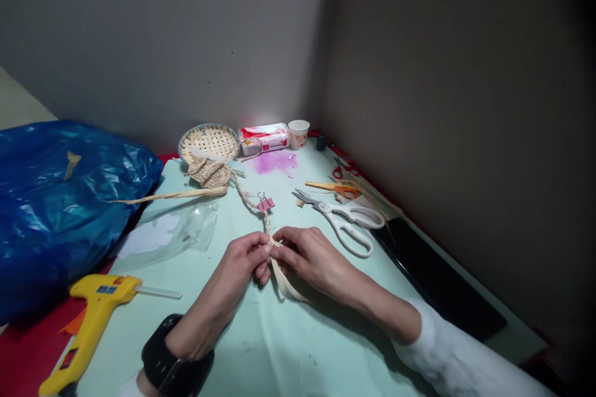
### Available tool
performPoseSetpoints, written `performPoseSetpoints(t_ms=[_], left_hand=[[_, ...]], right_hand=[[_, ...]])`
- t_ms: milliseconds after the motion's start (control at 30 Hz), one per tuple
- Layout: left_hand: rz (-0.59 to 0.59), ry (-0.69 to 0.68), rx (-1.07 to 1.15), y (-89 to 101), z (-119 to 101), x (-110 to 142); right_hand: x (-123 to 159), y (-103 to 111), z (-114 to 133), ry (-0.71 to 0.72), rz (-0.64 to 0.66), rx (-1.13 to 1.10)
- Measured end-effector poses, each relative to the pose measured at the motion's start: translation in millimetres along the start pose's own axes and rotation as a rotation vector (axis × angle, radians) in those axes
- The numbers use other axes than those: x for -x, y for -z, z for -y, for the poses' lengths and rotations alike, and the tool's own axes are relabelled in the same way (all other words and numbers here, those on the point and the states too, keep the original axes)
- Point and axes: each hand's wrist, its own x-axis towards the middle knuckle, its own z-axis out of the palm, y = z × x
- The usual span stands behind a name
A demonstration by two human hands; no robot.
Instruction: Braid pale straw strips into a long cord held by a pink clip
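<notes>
Pinched between fingertips of left hand (243, 258) and right hand (311, 255): braided cord (267, 221) of pale, fibrous strands, loose ends fanned out below. Cord held low over smooth pale-green sheet (261, 347). Pink metal binder clip (266, 204) clamped on braid just beyond fingers. Coarse coiled braid (208, 172) laid against round woven basket (209, 141). White-handled steel scissors (342, 221) spread open, right of clip.

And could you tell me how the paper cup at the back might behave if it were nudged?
The cup looks thin-walled, so it is probably light and easily shifted. It seems to widen toward its open rim, so a push up high would likely tip it, and on its side it might roll in a curve.
</notes>
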Motion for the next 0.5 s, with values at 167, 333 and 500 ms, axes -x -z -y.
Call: performPoseSetpoints(t_ms=[167, 333, 500], left_hand=[[-0.051, -0.021, -0.224, -2.0, -8, 2], [-0.146, -0.081, -0.553, -5.0, -12, 5], [-0.234, -0.164, -0.767, -4.0, -16, 9]], right_hand=[[-5, -4, -5, -0.007, -0.054, -0.042], [-12, -11, -16, -0.069, -0.081, -0.200], [-13, -12, -19, -0.106, -0.119, -0.234]])
